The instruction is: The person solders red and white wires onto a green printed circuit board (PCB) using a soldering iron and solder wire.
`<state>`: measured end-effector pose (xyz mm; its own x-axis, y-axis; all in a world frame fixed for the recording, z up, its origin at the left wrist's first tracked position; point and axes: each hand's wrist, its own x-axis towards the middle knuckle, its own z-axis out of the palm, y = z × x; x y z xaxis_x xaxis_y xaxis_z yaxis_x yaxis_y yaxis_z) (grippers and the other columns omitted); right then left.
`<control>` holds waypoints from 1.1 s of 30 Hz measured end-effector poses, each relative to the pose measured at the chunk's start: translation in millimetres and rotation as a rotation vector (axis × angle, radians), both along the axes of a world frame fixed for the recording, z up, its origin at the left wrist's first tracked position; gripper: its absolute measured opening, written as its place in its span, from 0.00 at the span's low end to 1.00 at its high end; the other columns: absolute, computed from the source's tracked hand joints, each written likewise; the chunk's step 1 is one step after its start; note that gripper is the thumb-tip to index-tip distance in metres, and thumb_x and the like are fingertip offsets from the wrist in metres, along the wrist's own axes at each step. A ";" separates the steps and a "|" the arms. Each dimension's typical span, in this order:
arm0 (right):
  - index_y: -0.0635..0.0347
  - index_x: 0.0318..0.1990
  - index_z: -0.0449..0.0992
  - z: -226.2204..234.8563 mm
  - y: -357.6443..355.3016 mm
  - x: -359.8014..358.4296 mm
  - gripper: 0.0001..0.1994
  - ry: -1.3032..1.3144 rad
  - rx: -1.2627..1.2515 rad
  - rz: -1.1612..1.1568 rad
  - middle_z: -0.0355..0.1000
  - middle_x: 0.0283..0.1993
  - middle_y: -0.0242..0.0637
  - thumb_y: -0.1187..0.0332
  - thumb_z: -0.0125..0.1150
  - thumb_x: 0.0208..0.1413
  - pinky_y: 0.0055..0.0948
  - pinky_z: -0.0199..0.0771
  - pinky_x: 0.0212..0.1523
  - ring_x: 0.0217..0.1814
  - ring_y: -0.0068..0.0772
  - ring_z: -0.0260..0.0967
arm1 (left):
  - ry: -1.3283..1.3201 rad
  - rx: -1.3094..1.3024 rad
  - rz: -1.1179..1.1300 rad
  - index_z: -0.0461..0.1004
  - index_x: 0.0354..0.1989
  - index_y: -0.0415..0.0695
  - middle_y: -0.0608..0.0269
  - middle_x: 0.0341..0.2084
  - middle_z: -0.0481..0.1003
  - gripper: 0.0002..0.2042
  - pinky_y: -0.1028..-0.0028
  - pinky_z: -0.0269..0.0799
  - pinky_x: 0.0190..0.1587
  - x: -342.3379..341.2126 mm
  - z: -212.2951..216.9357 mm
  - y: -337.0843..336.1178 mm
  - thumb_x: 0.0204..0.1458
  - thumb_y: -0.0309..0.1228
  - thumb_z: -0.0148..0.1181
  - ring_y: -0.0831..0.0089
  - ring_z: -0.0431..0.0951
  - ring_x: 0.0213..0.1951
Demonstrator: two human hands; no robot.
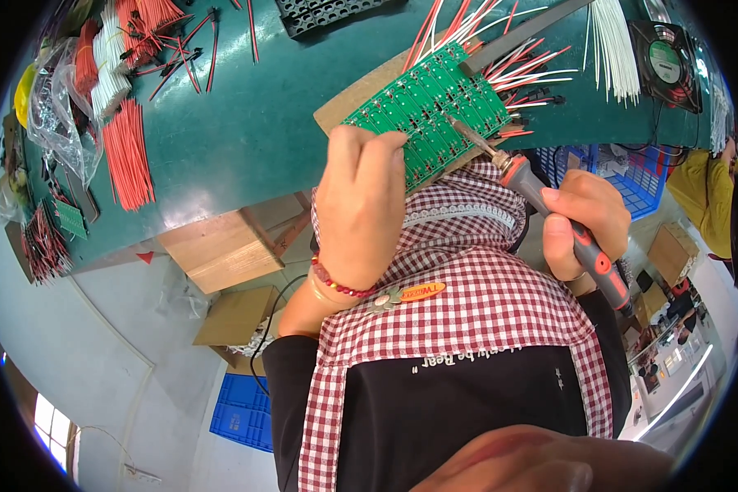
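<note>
A green circuit board panel lies on a brown backing board at the near edge of the green table mat. Red and white wires stick out from the panel's far side. My left hand, with a bead bracelet on the wrist, grips the panel's near edge with its fingers curled over it. My right hand holds a soldering iron with a grey and orange handle. The iron's metal tip rests on the panel near its right part.
Bundles of red wires and white wires lie on the mat, with a black fan at the far right. A blue crate and cardboard boxes sit below the table. A person in yellow is at the right.
</note>
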<state>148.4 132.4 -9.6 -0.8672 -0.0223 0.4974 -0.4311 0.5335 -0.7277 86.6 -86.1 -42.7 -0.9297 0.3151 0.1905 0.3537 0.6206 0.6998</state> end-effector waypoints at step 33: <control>0.69 0.36 0.76 -9.4 -35.1 0.5 0.12 0.028 0.120 0.110 0.65 0.17 0.32 0.77 0.63 0.40 0.27 0.62 0.14 0.13 0.28 0.63 | -0.033 -0.022 0.009 0.72 0.30 0.40 0.59 0.28 0.68 0.06 0.69 0.70 0.26 -4.7 -8.0 -6.9 0.47 0.20 0.64 0.65 0.74 0.25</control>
<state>148.9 97.3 -19.1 -0.8421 -0.1770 0.5094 -0.5110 0.5641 -0.6487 81.9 -93.0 -50.7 -0.9382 0.3107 0.1523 0.3249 0.6392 0.6971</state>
